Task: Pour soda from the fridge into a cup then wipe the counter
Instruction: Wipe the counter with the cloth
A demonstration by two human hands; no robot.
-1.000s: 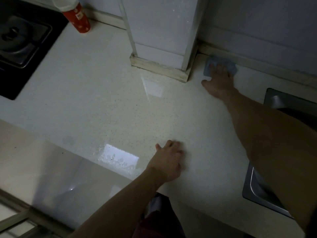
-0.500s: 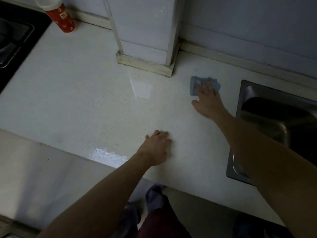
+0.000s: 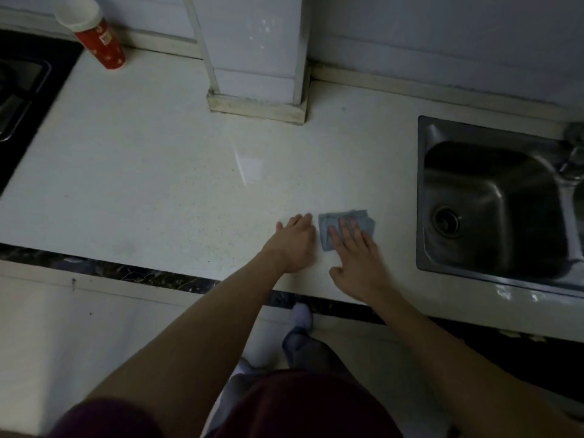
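Note:
A folded blue-grey cloth (image 3: 328,227) lies flat on the pale counter (image 3: 151,172), near its front edge. My right hand (image 3: 358,260) presses down on the cloth with flat fingers covering its right part. My left hand (image 3: 295,243) rests palm down on the counter just left of the cloth, holding nothing. A red paper cup (image 3: 101,39) with a white rim stands upright at the back left, by the wall. I see no soda bottle.
A steel sink (image 3: 493,203) is sunk into the counter right of the cloth, with a tap (image 3: 573,153) at its far edge. A black stove (image 3: 19,99) fills the far left. A white pillar (image 3: 256,74) juts onto the counter at the back.
My right hand has dragged the cloth from the back wall beside the pillar toward the front edge. The left hand stayed on the counter. The view shifted right, showing more of the sink.

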